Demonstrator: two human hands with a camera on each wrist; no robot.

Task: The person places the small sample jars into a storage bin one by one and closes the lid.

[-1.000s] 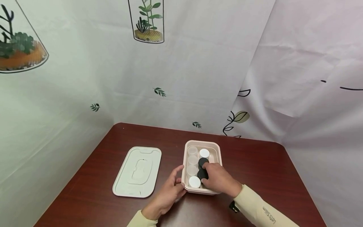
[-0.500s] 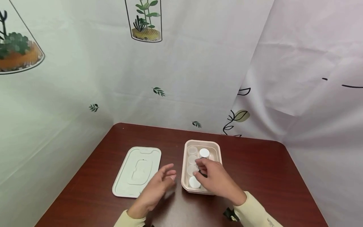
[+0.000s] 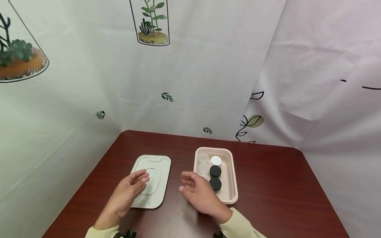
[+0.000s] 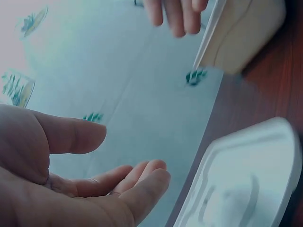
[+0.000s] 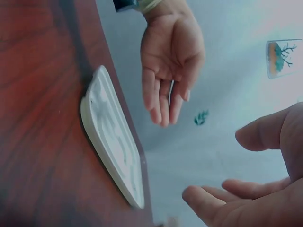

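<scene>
My left hand hovers over the left side of a pale lid, fingers extended and holding nothing. In the left wrist view its thumb and fingers are apart. My right hand is in front of the lower left part of a pale pink box, also holding nothing. Inside the box, two black-capped jars, the nearer black jar and the farther black jar, line up with a white-capped jar. Translucent jars form a row on the left, partly hidden by my right hand.
Both the lid and box lie on a dark red-brown table. The lid rests flat, seen edge-on in the right wrist view. A white printed curtain hangs behind the table and along its sides.
My right hand has let go of the black jars and moved left out of the box. My left hand has released the box's edge and moved left over the lid.
</scene>
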